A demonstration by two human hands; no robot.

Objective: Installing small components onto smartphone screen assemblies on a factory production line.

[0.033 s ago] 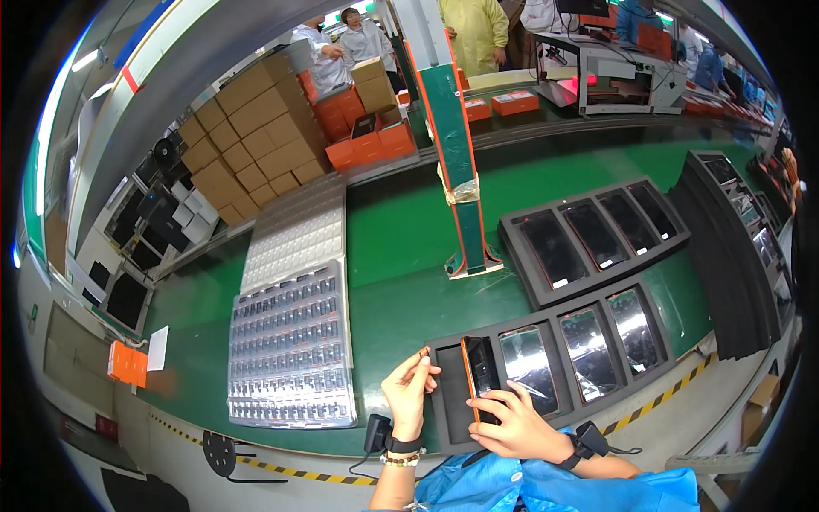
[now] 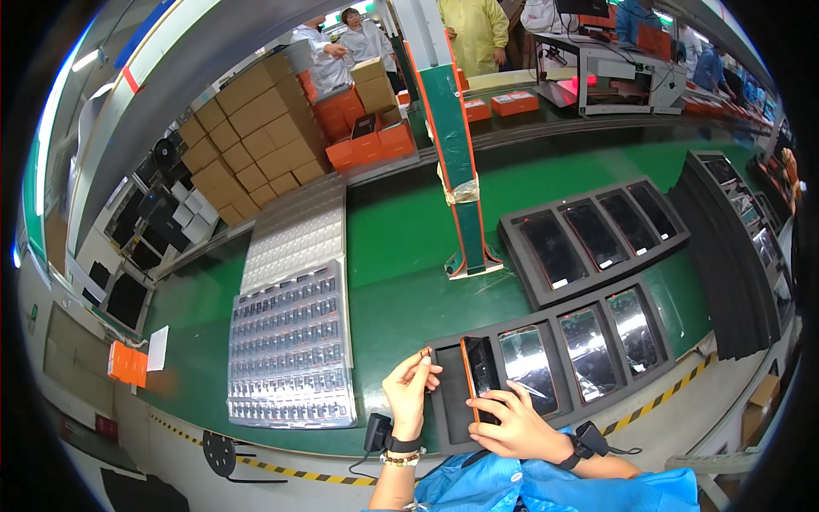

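My right hand [image 2: 516,424] grips a dark phone-like device with an orange edge [image 2: 469,375]. The device stands tilted on its long side in the leftmost slot of a black foam tray [image 2: 444,431]. Beside the tray's left end, my left hand [image 2: 408,388] is raised, thumb and fingertips pinching a tiny orange-tinted piece [image 2: 426,351] too small to name. Glossy dark-screened devices lie flat in the tray's other slots, the nearest being a device [image 2: 526,363] right of the held one.
A second foam tray [image 2: 533,290] of devices lies behind. To the left is a clear plastic tray [image 2: 290,350] with rows of small dark parts. A green post [image 2: 456,162] rises from the green table [image 2: 388,299]. Stacked black foam [image 2: 725,264] stands right; cartons [image 2: 256,136] and several people are beyond.
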